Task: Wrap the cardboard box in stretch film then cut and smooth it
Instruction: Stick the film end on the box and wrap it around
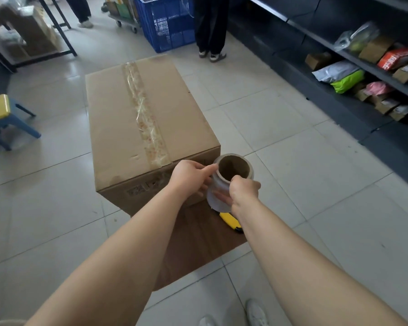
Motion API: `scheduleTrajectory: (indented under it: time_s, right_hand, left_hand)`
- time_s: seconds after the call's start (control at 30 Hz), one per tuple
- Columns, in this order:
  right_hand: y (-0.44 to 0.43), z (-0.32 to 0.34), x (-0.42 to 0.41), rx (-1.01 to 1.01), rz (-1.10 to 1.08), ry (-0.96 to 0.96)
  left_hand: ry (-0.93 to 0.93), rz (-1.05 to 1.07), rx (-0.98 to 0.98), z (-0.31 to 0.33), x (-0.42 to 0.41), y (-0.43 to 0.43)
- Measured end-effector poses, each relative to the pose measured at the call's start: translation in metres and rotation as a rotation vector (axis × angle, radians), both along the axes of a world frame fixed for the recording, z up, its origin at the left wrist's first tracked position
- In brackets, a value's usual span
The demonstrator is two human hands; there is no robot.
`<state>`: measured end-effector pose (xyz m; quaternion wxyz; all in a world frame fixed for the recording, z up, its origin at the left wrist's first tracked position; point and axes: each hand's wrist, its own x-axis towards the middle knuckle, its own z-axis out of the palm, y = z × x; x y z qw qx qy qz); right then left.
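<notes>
A long brown cardboard box (137, 118), taped along its top seam, sits on a low dark wooden board (198, 238) on the tiled floor. At the box's near right corner I hold a roll of clear stretch film (231, 175) upright, its brown cardboard core facing up. My left hand (190, 177) grips the roll's left side with fingers on the film. My right hand (244, 192) grips its near right side. A yellow utility knife (231, 222) lies on the board just under the roll, partly hidden by my right wrist.
A blue and yellow stool (3, 116) stands to the left. Dark shelves (339, 74) with parcels run along the right. A blue plastic crate (167, 22) and a person's legs (210, 27) stand beyond the box. My shoes (254, 312) are at the bottom edge.
</notes>
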<state>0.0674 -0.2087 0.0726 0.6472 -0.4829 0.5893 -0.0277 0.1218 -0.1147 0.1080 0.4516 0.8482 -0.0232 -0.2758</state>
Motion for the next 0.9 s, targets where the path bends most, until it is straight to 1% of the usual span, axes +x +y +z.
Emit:
scheduleTrajectory:
  time_s: [0.1,0.2,0.27,0.37,0.47,0.63,0.77,0.9]
  right_hand:
    - [-0.001,0.001,-0.002,0.008,0.011,-0.008]
    - [-0.003,-0.004,-0.002,0.018,0.025,0.004]
    - [-0.001,-0.003,-0.001,0.023,0.017,-0.009]
    - [0.001,-0.003,-0.003,0.043,0.003,-0.062]
    - [-0.005,-0.006,-0.010,0.070,0.036,-0.120]
    - [-0.042,-0.004,-0.027,0.041,0.233,-0.145]
    - [-0.075,-0.006,-0.034,0.198,0.496,-0.202]
    - [-0.090,-0.016,-0.027,0.385,0.590,-0.202]
  left_hand:
    - [0.008,-0.043,0.101,0.001,0.006,-0.010]
    - [-0.001,-0.056,0.153,0.003,0.013,-0.018]
    - [-0.054,-0.092,0.220,0.004,0.015,-0.022]
    - [-0.183,-0.158,0.335,0.006,0.014,-0.024]
    - [-0.210,-0.145,0.338,0.002,0.014,-0.023]
    - [-0.209,-0.109,0.316,-0.007,0.014,-0.016]
    - [-0.207,-0.092,0.294,-0.010,0.013,-0.012]
    - [-0.238,-0.076,0.316,-0.009,0.012,-0.015]
